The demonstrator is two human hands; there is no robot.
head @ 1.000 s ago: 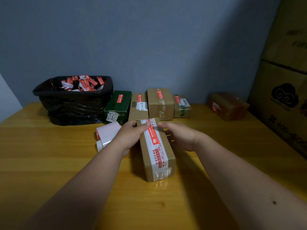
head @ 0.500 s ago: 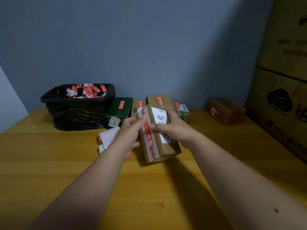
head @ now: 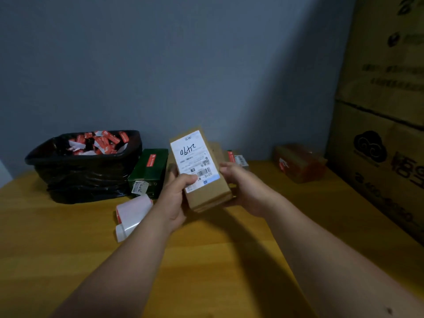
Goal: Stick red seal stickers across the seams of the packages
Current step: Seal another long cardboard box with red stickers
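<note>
I hold a long brown cardboard package (head: 207,193) up off the table, tilted on end, its white shipping label (head: 195,160) facing me. My left hand (head: 175,198) grips its left side with the thumb over the label's lower corner. My right hand (head: 243,187) grips its right side from behind. The side with the red seal tape is turned away and hidden. A roll of red seal stickers (head: 133,213) lies on the table just left of my left wrist.
A black-lined bin (head: 87,173) full of red and white sticker scraps stands at the back left. Beside it are a green box (head: 149,173) and more sealed packages (head: 238,158) along the wall. A brown package (head: 300,162) lies at right, near stacked large cartons (head: 380,134).
The package went from lying flat with its red tape up to being lifted and turned, so its shipping label now faces me. Both hands rose with it.
</note>
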